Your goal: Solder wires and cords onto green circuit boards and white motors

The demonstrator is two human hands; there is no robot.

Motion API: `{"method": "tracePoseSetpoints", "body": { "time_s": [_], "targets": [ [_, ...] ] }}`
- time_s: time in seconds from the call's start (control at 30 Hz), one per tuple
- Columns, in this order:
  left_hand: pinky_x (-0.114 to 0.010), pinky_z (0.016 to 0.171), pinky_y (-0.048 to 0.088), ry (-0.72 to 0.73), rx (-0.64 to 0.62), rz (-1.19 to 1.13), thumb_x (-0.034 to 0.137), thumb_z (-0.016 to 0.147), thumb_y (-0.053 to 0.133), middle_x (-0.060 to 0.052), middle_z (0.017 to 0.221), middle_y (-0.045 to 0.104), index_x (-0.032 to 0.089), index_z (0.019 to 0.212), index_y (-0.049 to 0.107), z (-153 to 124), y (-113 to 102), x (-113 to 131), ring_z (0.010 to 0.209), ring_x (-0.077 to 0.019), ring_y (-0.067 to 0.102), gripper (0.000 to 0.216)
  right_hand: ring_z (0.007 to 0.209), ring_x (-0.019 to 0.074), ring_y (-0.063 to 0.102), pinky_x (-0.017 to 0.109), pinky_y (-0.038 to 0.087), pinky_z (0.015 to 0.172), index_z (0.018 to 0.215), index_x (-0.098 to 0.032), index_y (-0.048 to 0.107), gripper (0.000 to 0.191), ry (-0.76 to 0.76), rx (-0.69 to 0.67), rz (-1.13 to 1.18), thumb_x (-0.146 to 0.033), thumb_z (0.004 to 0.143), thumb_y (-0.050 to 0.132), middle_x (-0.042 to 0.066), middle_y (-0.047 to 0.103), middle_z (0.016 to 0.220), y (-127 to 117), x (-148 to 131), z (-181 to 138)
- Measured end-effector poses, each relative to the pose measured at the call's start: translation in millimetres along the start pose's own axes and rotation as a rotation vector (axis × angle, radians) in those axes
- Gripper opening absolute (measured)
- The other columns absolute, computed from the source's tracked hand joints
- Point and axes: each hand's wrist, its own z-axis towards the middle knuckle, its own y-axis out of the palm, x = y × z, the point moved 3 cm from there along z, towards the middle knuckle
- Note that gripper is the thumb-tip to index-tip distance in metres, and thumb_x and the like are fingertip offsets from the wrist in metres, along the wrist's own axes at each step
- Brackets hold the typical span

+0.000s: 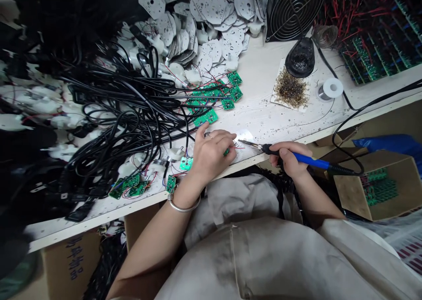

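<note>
Near the bench's front edge, my left hand point(212, 152) is closed over a small green circuit board point(226, 151), most of it hidden by the fingers. Thin wires point(240, 147) stick out from under the fingertips to the right. My right hand point(292, 158) grips a blue soldering iron point(305, 160), fingers wrapped around the front of its handle. The iron's metal tip points left, a short gap from my left fingertips, above a small pale patch point(245, 137) on the bench. Several more green boards point(206, 117) lie just beyond my left hand.
Black cables point(132, 102) heap on the left, with white discs point(211, 7) piled behind. A fan point(293, 9), iron stand point(300, 58), solder spool point(330, 89) and debris-covered pad point(290, 89) stand back right. A cardboard box point(349, 194) holding boards sits below the bench point(132, 210).
</note>
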Motion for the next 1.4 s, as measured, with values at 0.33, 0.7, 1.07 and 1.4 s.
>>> {"method": "tracePoseSetpoints", "body": {
  "time_s": [0.33, 0.7, 1.07, 1.4],
  "targets": [
    [-0.050, 0.110, 0.030, -0.039, -0.025, -0.015, 0.017, 0.082, 0.057, 0.001, 0.096, 0.076, 0.021, 0.073, 0.060, 1.7, -1.3, -1.0, 0.095, -0.0181, 0.070, 0.010, 0.042, 0.0100, 0.059, 0.022, 0.051, 0.042, 0.093, -0.025, 0.073, 0.018, -0.022, -0.088, 0.021, -0.028, 0.090, 0.056, -0.004, 0.068, 0.057, 0.6, -1.9, 1.8],
    [-0.050, 0.110, 0.032, -0.022, -0.009, 0.008, 0.016, 0.081, 0.057, 0.002, 0.097, 0.076, 0.021, 0.074, 0.062, 0.0, 1.2, -1.5, 0.094, -0.0178, 0.070, 0.010, 0.043, 0.0107, 0.061, 0.022, 0.052, 0.043, 0.095, -0.027, 0.073, 0.018, 0.037, -0.133, 0.016, -0.029, 0.090, 0.057, -0.004, 0.069, 0.060, 0.1, 0.7, 1.8],
    [-0.051, 0.112, 0.032, -0.016, -0.006, -0.005, 0.016, 0.081, 0.057, 0.001, 0.097, 0.076, 0.021, 0.074, 0.063, 0.3, -0.2, -1.2, 0.094, -0.0179, 0.070, 0.010, 0.044, 0.0102, 0.062, 0.022, 0.053, 0.046, 0.095, -0.026, 0.073, 0.018, 0.071, -0.166, -0.021, -0.033, 0.090, 0.057, -0.004, 0.070, 0.061, 0.2, -0.9, 2.7],
    [-0.051, 0.112, 0.033, -0.036, -0.026, -0.010, 0.017, 0.081, 0.056, 0.001, 0.097, 0.076, 0.021, 0.073, 0.063, 1.3, -1.7, 0.3, 0.095, -0.0183, 0.070, 0.011, 0.044, 0.0110, 0.060, 0.023, 0.051, 0.043, 0.094, -0.026, 0.074, 0.018, 0.060, -0.095, 0.124, -0.031, 0.090, 0.057, -0.004, 0.069, 0.059, -1.2, 2.0, 1.8]
  ]
}}
